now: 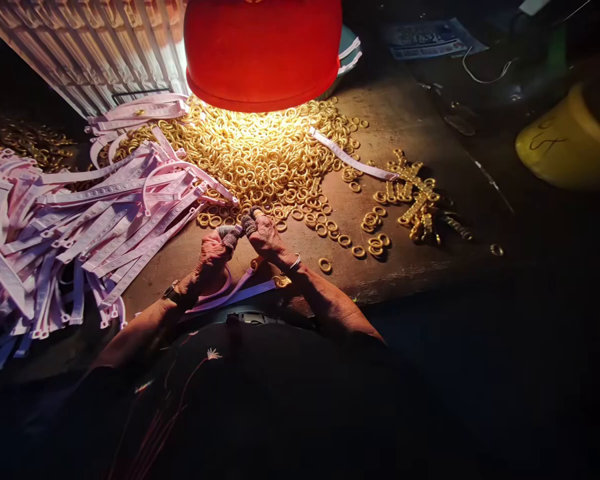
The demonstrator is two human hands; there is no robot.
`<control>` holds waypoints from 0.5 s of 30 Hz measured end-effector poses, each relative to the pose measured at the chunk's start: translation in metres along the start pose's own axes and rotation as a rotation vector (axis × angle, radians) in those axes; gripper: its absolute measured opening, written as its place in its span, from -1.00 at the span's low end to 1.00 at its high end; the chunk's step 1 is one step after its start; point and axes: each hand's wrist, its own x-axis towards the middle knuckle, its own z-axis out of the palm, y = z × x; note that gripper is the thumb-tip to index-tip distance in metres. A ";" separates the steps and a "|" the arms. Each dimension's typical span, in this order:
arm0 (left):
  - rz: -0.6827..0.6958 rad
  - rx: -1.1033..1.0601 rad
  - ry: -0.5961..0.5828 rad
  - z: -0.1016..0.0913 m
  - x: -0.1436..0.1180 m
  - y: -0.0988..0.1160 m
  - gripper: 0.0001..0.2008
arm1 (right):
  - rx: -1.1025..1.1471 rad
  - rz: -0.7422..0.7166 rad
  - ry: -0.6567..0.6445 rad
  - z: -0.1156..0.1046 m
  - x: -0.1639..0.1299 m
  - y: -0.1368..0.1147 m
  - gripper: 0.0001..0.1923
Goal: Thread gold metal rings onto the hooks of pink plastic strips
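Note:
My left hand (217, 248) and my right hand (264, 235) meet at the fingertips near the front of the table. Both are closed, with grey fabric covers on some fingers. A small bit of a lilac strap (239, 228) shows pinched between them; the fingers hide the rest of the grip. Below my hands, lilac straps with gold fittings (247, 292) lie by the table edge. Just beyond my fingertips spreads a big heap of gold rings (265, 170). To my left lies a large pile of lilac straps (125, 200).
A red lamp shade (263, 53) hangs low over the rings. Behind the straps stands a ribbed translucent panel (115, 47). Gold pieces (420, 200) and one loose strap (353, 159) lie to the right. A yellow bucket (565, 143) stands at far right.

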 end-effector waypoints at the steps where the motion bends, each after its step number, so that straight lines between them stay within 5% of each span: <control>1: -0.022 0.023 -0.003 -0.001 0.000 0.004 -0.62 | -0.020 0.006 0.000 0.000 0.000 -0.002 -0.73; 6: -0.249 0.160 -0.091 -0.006 -0.003 0.033 -0.70 | -0.012 -0.152 -0.065 -0.014 -0.017 -0.015 -0.60; 11: -0.165 0.207 -0.286 -0.016 -0.013 0.059 -0.71 | -0.039 -0.244 -0.233 -0.031 -0.055 -0.026 -0.64; 15: -0.222 0.356 -0.428 -0.023 -0.030 0.062 -0.69 | -0.285 -0.228 -0.282 -0.030 -0.094 -0.032 -0.66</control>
